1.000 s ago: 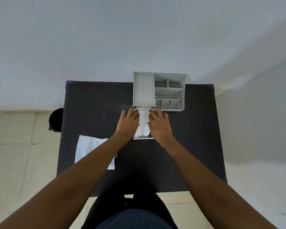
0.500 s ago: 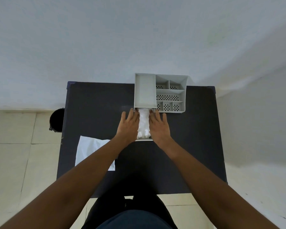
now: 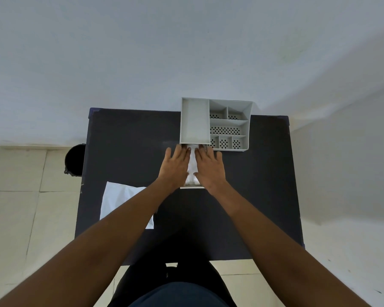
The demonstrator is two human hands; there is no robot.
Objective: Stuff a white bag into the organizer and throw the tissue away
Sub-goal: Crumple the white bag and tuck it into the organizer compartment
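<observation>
A grey organizer stands at the table's far edge, with a long tray on its left and small perforated compartments on its right. A drawer sticks out from under the tray toward me. A crumpled white bag lies inside the drawer. My left hand and my right hand lie flat on the bag, side by side, fingers pointing at the organizer. Only a narrow strip of the bag shows between them. A flat white tissue lies on the table at the near left, partly under my left forearm.
The table is dark and matte, set against a pale wall. A black bin stands on the tiled floor just beyond the table's left edge. My legs show below the table's near edge.
Both hands have drawn closer together over the bag, so less of it shows. The organizer and the tissue have not moved.
</observation>
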